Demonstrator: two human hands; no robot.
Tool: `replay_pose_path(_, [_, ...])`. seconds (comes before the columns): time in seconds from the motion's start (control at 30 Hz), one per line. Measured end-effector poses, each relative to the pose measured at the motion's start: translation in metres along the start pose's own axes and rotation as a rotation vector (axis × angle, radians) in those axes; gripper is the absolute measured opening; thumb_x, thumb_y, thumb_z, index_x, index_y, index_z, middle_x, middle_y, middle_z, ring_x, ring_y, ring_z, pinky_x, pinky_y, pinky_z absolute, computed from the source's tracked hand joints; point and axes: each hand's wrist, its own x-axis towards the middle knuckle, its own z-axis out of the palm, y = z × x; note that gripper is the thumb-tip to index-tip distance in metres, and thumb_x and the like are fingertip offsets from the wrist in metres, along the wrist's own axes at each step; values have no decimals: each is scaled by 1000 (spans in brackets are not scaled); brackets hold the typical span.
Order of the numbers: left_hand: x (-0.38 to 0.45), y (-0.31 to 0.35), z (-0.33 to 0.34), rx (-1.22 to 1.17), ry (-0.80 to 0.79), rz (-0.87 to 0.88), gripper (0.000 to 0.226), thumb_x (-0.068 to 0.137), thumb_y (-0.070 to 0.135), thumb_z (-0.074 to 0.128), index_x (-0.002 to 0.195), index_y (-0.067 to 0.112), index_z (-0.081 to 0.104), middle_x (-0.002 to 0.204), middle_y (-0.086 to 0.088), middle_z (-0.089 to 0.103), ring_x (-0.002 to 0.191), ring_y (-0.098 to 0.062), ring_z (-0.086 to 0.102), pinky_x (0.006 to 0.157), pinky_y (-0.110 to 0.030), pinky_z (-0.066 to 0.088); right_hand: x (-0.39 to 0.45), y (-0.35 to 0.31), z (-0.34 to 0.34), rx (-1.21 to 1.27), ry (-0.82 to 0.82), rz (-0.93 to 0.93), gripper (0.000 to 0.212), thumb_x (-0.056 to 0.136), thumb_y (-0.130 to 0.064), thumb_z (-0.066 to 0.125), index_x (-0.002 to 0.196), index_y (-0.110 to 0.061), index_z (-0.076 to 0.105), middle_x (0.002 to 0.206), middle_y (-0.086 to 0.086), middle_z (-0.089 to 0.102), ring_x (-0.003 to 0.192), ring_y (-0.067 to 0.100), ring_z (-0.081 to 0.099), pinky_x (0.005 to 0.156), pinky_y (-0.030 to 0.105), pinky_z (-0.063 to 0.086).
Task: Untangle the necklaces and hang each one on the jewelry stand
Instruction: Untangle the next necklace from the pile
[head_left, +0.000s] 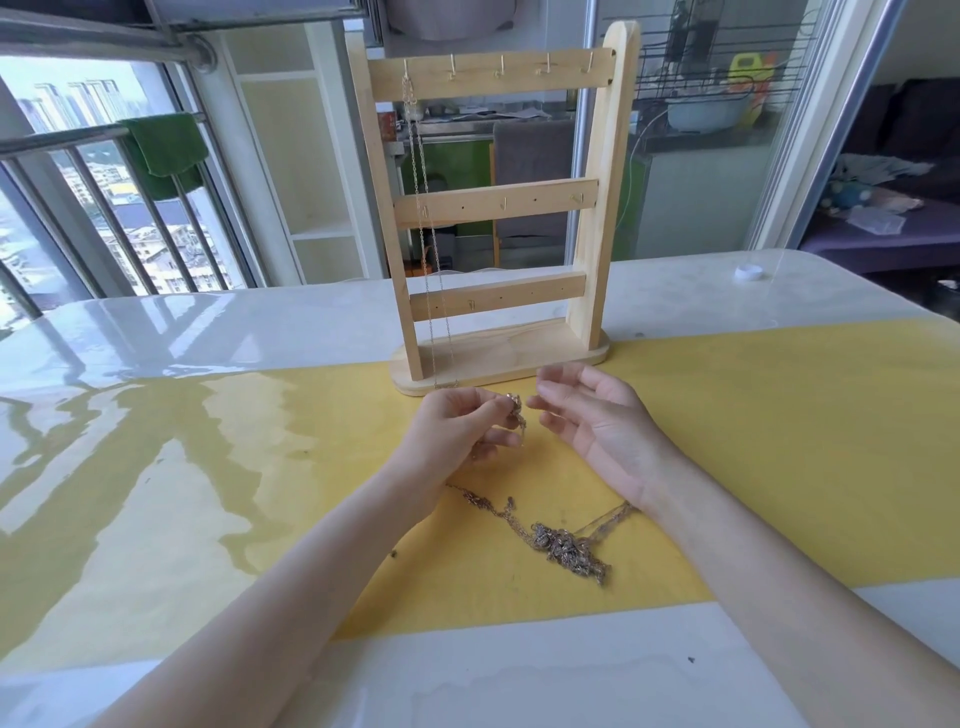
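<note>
Two bare hands work: the left hand pinches a small gold knot of chain, while the right hand hovers relaxed beside it, holding nothing. Best to tease loops loose gently, since the grey tangled chain pile on the yellow worktop trails upward; one thin necklace already hangs on the pale wooden jewelry stand.

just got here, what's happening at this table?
A person is sorting tangled necklaces. The left hand pinches a small knot of chain above the yellow mat; the right hand is open beside it, palm up. A bigger tangle lies on the mat between the forearms. One necklace already hangs from the leftmost top hook of the wooden stand.
</note>
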Motion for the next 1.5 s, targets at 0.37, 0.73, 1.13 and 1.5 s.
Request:
replay_pose_path(0.37, [-1, 1, -2, 202, -15, 74, 19, 92, 13, 59, 74, 11, 64, 60, 7, 65, 56, -4, 62, 49, -15, 43, -3, 5, 5, -437, 14, -128, 21, 78, 3, 70, 85, -15, 62, 86, -3, 62, 73, 8, 61, 81, 24, 46])
replay_pose_path(0.73, [0, 5, -4, 150, -79, 43, 17, 92, 12, 57, 75, 16, 59, 71, 1, 59, 66, -5, 59, 57, -19, 45, -3, -1, 7, -123, -68, -22, 31, 81, 15, 59, 99, -10, 60, 88, 3, 56, 72, 9, 53, 60, 19, 42])
replay_pose_path(1.13, [1, 1, -5, 240, 13, -15, 23, 87, 10, 55, 65, 12, 58, 56, 4, 56, 53, -11, 45, 53, -19, 38, -5, 1, 11, -707, -194, -176, 27, 83, 7, 62, 85, -20, 57, 87, -3, 57, 73, 10, 55, 74, 24, 48])
replay_pose_path(1.5, [4, 2, -8, 236, -194, 144, 10, 91, 8, 60, 85, 12, 53, 67, 1, 55, 58, -12, 45, 59, -21, 41, -2, 1, 1, -304, -106, -76, 23, 85, 10, 59, 92, -12, 58, 69, -1, 59, 59, 5, 52, 59, 18, 41])
